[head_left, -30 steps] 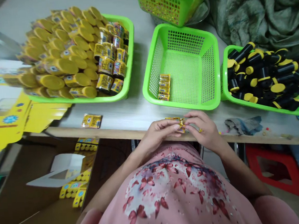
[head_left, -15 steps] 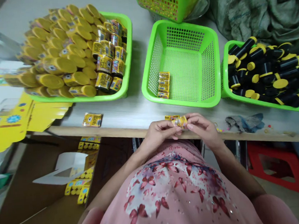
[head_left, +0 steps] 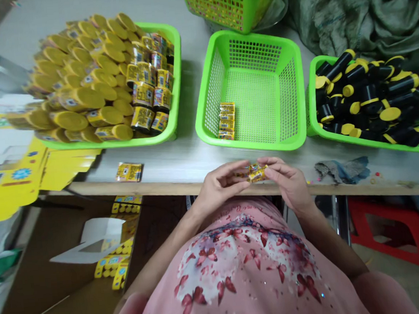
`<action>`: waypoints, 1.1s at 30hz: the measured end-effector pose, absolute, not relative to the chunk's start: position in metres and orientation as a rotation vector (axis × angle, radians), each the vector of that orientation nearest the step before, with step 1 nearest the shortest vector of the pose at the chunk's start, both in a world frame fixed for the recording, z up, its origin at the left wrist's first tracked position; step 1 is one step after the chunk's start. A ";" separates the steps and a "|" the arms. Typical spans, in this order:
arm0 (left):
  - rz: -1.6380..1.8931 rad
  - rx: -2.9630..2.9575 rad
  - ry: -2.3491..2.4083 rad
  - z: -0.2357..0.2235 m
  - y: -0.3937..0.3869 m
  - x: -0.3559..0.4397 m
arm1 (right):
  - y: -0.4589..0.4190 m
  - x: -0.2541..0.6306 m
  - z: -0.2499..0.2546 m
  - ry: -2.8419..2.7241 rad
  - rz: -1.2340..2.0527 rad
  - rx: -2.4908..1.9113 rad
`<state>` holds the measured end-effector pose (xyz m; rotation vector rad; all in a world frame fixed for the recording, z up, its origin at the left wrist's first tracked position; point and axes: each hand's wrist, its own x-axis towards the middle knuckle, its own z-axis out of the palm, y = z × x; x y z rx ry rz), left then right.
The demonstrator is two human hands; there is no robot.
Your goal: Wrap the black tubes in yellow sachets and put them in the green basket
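At the table's front edge, my right hand (head_left: pixel 289 182) pinches a small, shiny yellow printed film label (head_left: pixel 258 174) between thumb and fingertips. My left hand (head_left: pixel 222 185) is just left of it, thumb and fingers apart, with the thumb tip close to the label's left edge. Behind the fingers, more yellow printed film (head_left: pixel 253 167) shows, partly hidden by the hands. A flat stack of similar labels (head_left: pixel 129 172) lies on the table to the left. Beyond my hands is a green basket (head_left: pixel 254 146) with a row of yellow printed pieces (head_left: pixel 227 120) along its left side.
On the left, a green basket (head_left: pixel 178 82) is heaped with yellow-lidded jars (head_left: pixel 81 97). Black containers with yellow caps (head_left: pixel 371 96) fill the right basket (head_left: pixel 378 143). A grey rag (head_left: pixel 343 170) lies near the edge. Below left is an open carton (head_left: pixel 33 267).
Both hands held the label earlier; now my left fingers have spread away from it and the label tilts in my right hand. The whole view has shifted slightly.
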<state>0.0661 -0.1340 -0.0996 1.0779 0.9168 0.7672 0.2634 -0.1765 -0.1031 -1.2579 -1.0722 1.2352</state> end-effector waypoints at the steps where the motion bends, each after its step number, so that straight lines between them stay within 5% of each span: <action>1: 0.767 1.077 0.904 -0.097 -0.134 0.065 | -0.176 0.263 -0.102 -1.108 1.181 -1.279; 11: 0.640 1.005 1.070 -0.096 -0.126 0.074 | -0.173 0.249 -0.097 -1.551 0.694 -1.343; 15: 0.702 0.753 1.097 -0.097 -0.118 0.077 | -0.154 0.295 -0.077 -1.650 0.237 -1.414; 21: 0.758 0.548 1.041 -0.094 -0.113 0.075 | -0.084 0.422 -0.046 -1.402 -0.466 -2.205; 26: 0.805 0.533 0.992 -0.093 -0.116 0.072 | -0.063 0.459 -0.041 -1.402 -0.461 -2.568; 30: 0.786 0.560 0.993 -0.094 -0.119 0.073 | -0.093 0.425 -0.035 -1.611 -0.315 -2.061; 33: 0.781 0.590 0.986 -0.099 -0.120 0.074 | -0.126 0.374 -0.029 -1.855 0.195 -1.617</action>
